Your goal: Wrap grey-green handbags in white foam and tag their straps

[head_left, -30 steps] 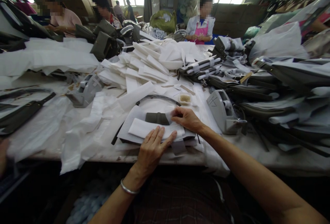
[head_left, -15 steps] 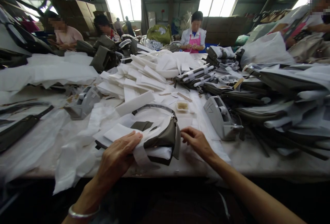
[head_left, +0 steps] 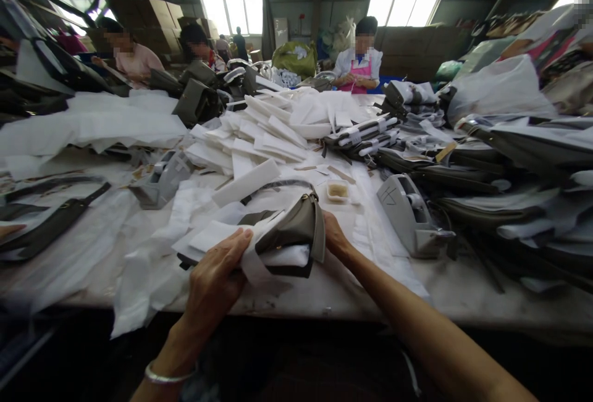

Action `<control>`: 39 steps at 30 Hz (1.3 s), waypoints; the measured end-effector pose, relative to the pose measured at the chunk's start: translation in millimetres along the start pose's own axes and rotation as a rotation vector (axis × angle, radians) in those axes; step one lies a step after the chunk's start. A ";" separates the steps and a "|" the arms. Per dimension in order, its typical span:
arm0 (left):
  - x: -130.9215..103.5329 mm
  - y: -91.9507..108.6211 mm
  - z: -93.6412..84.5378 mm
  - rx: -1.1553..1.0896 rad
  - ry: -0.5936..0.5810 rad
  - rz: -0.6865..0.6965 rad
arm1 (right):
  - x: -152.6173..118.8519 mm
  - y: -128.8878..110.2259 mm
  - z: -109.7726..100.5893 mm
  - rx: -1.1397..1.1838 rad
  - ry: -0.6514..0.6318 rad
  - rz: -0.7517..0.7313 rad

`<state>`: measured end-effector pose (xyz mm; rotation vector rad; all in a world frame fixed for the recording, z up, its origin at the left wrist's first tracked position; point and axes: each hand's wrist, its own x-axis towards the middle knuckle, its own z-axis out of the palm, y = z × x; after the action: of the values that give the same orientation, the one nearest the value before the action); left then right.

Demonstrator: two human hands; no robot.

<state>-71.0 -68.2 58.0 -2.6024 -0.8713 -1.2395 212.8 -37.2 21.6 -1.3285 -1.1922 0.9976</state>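
An olive-grey handbag point(head_left: 290, 229) lies on the table in front of me, its curved handle point(head_left: 282, 184) arching at the back. White foam sheets point(head_left: 204, 238) and a thin white strip point(head_left: 254, 266) lie over and around its left part, and white padding point(head_left: 290, 256) shows along its near edge. My left hand point(head_left: 220, 269) grips the left side of the bag and the white sheet, thumb and fingers closed over them. At the bag's right end is my right hand point(head_left: 336, 235), its fingers hidden behind the hanging side piece, so its hold cannot be seen.
Grey tape dispensers stand left point(head_left: 162, 180) and right point(head_left: 407, 213) of the bag. Behind it are a small tray point(head_left: 337, 191) and a heap of white foam pieces point(head_left: 269, 130). Wrapped bags point(head_left: 504, 173) pile up at right. A co-worker in a pink apron point(head_left: 359, 71) works across the table.
My right hand has moved in to the bag's right end, its fingers going out of sight behind it. The left hand keeps its hold. Another person's fingers now show at the far left edge.
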 end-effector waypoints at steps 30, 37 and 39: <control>-5.4 68.0 70.5 0.362 -0.385 0.159 | -129.9 -71.2 -40.1 0.023 -0.683 0.518; 10.4 70.4 71.9 0.406 -0.454 0.293 | -33.1 -73.1 -16.3 -0.978 -0.403 -0.353; 15.2 67.6 73.3 0.373 -0.481 0.324 | -15.0 -53.0 -16.0 -1.176 -0.459 -0.294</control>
<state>23.0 -91.6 29.9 -2.6114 -0.6249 -0.3334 219.9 -56.6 75.1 -1.7243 -2.4541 0.3222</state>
